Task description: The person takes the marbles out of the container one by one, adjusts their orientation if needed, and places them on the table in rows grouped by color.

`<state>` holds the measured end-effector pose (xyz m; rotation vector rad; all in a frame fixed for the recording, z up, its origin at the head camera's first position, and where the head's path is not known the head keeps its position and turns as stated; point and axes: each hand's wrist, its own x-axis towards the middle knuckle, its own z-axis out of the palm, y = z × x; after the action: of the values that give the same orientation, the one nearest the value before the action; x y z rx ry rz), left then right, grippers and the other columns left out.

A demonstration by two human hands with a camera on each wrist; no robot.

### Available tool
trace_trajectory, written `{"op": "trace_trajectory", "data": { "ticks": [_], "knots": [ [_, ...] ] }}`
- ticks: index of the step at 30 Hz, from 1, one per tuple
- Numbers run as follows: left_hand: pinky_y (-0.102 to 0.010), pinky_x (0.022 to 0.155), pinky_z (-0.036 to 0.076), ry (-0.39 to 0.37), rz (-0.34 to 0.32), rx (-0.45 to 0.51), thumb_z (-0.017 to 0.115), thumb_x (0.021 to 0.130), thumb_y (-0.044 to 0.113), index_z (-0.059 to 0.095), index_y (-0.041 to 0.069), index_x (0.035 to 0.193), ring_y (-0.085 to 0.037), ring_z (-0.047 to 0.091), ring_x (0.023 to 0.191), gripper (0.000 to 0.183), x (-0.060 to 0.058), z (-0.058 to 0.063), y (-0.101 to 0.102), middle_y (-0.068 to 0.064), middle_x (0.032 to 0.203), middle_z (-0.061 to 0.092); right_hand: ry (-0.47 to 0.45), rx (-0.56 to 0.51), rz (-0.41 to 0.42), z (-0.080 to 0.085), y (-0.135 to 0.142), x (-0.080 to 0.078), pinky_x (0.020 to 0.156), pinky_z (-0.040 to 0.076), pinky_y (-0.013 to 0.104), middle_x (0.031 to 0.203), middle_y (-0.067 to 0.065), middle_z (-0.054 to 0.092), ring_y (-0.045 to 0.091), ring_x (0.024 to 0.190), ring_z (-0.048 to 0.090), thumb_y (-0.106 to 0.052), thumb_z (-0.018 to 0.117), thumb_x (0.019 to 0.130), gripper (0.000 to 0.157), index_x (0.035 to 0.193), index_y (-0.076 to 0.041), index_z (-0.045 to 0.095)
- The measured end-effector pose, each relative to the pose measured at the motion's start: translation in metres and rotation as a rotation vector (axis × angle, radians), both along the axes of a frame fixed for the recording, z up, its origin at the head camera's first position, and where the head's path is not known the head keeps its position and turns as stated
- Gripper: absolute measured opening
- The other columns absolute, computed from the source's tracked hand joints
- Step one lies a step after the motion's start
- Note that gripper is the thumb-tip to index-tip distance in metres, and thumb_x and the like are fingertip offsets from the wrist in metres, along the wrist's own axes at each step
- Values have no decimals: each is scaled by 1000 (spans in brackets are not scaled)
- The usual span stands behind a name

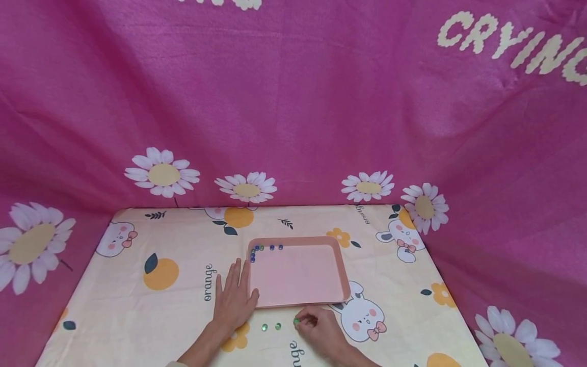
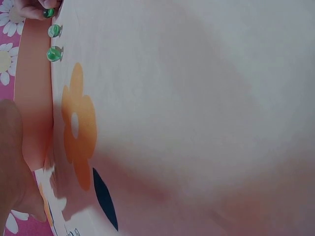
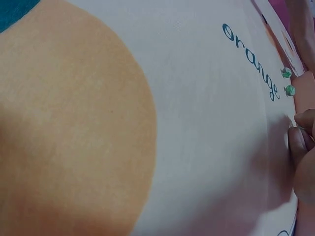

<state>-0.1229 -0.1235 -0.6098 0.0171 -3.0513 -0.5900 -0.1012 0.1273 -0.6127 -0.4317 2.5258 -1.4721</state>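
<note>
A pink tray (image 1: 298, 272) lies on the patterned cloth, with several blue and green marbles (image 1: 272, 247) gathered along its far left corner and far edge. My left hand (image 1: 235, 298) rests at the tray's left side with straight, spread fingers. In front of the tray's near edge, my right hand (image 1: 319, 326) pinches a green marble (image 1: 296, 321) between thumb and fingers. Two more green marbles (image 1: 278, 326) sit on the cloth to its left; in the left wrist view these marbles (image 2: 54, 53) show green swirls in clear glass.
A cream cloth (image 1: 183, 326) printed with oranges, flowers and rabbits covers the table. Behind and at both sides hangs a magenta curtain (image 1: 293, 112) with daisies and lettering.
</note>
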Motion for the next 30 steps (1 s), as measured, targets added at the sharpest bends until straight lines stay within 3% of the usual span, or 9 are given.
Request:
{"op": "trace_trajectory", "data": {
  "ticks": [30],
  "knots": [
    [-61, 119, 2, 3, 4, -5, 56, 96, 42, 22, 5, 159, -35, 16, 150, 81, 1, 2, 1, -18, 163, 19, 29, 6, 39, 0, 0, 0, 60, 52, 19, 76, -12, 64, 1, 68, 58, 2, 75, 77, 18, 88, -13, 74]
  ]
}}
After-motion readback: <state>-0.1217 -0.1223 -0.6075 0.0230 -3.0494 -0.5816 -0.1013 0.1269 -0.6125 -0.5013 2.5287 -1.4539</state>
